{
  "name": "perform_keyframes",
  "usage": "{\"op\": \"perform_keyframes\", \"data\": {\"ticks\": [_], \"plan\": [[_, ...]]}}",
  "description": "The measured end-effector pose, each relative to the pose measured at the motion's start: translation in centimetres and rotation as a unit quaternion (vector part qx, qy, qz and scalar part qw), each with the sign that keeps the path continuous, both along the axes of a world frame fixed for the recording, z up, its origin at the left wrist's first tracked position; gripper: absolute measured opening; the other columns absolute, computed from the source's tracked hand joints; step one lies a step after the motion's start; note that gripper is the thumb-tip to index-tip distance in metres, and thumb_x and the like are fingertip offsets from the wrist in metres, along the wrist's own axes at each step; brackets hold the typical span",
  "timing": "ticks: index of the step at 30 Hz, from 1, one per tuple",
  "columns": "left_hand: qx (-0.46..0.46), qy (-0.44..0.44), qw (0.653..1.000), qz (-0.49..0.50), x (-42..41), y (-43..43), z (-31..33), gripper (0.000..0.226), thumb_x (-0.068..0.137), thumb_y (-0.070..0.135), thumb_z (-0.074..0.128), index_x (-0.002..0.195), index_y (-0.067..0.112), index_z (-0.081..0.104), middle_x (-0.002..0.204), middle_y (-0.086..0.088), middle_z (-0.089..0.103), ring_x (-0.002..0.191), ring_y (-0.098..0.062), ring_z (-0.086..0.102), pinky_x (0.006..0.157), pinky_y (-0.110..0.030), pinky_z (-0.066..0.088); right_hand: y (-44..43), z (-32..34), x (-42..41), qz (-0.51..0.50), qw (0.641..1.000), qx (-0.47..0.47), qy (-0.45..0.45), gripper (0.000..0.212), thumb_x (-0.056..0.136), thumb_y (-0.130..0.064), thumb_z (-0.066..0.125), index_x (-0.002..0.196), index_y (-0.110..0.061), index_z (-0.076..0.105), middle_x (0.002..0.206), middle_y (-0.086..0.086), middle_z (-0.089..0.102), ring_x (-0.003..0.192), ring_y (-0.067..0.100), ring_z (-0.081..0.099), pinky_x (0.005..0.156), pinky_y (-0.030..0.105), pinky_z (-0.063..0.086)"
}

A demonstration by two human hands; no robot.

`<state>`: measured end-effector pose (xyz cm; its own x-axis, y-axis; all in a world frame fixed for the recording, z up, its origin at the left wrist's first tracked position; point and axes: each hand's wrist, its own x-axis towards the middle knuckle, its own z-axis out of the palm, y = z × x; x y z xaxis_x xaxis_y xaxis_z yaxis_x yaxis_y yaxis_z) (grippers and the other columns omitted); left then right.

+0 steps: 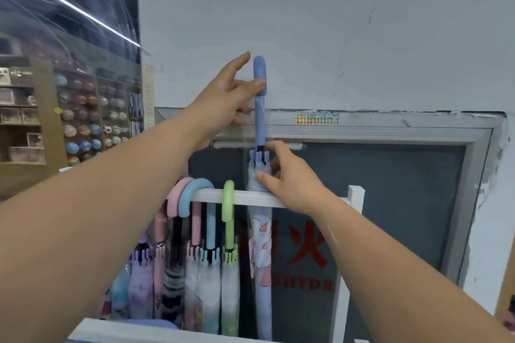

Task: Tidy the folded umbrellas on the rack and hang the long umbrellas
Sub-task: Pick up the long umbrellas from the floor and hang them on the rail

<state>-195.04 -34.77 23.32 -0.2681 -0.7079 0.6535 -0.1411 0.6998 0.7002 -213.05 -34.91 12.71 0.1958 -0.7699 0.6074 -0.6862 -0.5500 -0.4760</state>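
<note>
gripping the blue umbrella by its handle with left hand, right hand pinching canopy.

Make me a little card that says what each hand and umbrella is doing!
held: long blue-handled umbrella with a pale printed canopy, upright, not hooked on
left hand: left hand holds its handle
right hand: right hand pinches its canopy top
rack: white rack bar, in front of the held umbrella
hanging: pink hooked handle, light blue hooked handle, green hooked handle
</note>
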Motion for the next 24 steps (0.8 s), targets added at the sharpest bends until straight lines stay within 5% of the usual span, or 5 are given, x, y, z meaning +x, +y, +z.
{"op": "perform_keyframes", "data": {"ticks": [9,12,17,21,24], "plan": [[0.004,-0.007,1.000,0.000,-0.1,-0.3,0.9,0.043,0.084,0.020,0.079,0.124,0.024,0.063,0.092,0.005,0.073,0.078,-0.003,0.067,0.068,-0.015,0.047,0.2,0.1,0.1,-0.012,0.996,0.049,0.072,0.049,0.092,-0.034,0.068,0.132,-0.028,0.041,0.105,-0.002,0.065,0.089,0.016,0.064,0.082,0.039,0.056],[-0.010,0.008,1.000,-0.018,0.1,-0.6,0.1,0.029,0.079,0.007,0.082,0.102,0.019,0.070,0.086,-0.001,0.077,0.081,-0.009,0.071,0.082,-0.023,0.057,0.0,0.3,-0.2,-0.006,0.994,0.076,0.077,0.042,0.092,-0.035,0.069,0.128,-0.025,0.050,0.101,-0.003,0.066,0.091,0.016,0.064,0.083,0.035,0.054],[0.013,-0.006,1.000,-0.013,0.7,-0.7,-2.0,0.044,0.068,0.005,0.089,0.108,0.015,0.072,0.108,-0.015,0.076,0.103,-0.022,0.073,0.097,-0.038,0.057,0.0,0.9,-0.7,0.000,0.992,0.098,0.079,0.025,0.091,-0.025,0.071,0.115,-0.018,0.071,0.101,-0.003,0.075,0.093,0.009,0.068,0.086,0.024,0.052],[0.032,-0.007,0.999,-0.029,1.2,-0.7,-3.5,0.045,0.072,-0.003,0.085,0.112,0.010,0.069,0.108,-0.013,0.076,0.099,-0.019,0.073,0.090,-0.033,0.059,0.6,1.1,-1.2,0.022,0.991,0.127,-0.044,0.024,0.090,-0.017,0.072,0.114,-0.014,0.070,0.086,-0.001,0.075,0.073,0.009,0.072,0.074,0.028,0.055],[0.044,-0.029,0.998,-0.032,1.6,-0.9,-4.5,0.052,0.070,-0.002,0.086,0.118,0.006,0.068,0.110,-0.013,0.076,0.099,-0.018,0.073,0.090,-0.029,0.058,1.8,1.5,-1.7,0.014,0.988,0.099,-0.121,0.023,0.096,-0.019,0.066,0.117,-0.013,0.067,0.096,0.007,0.075,0.084,0.021,0.075,0.078,0.040,0.062]]}}
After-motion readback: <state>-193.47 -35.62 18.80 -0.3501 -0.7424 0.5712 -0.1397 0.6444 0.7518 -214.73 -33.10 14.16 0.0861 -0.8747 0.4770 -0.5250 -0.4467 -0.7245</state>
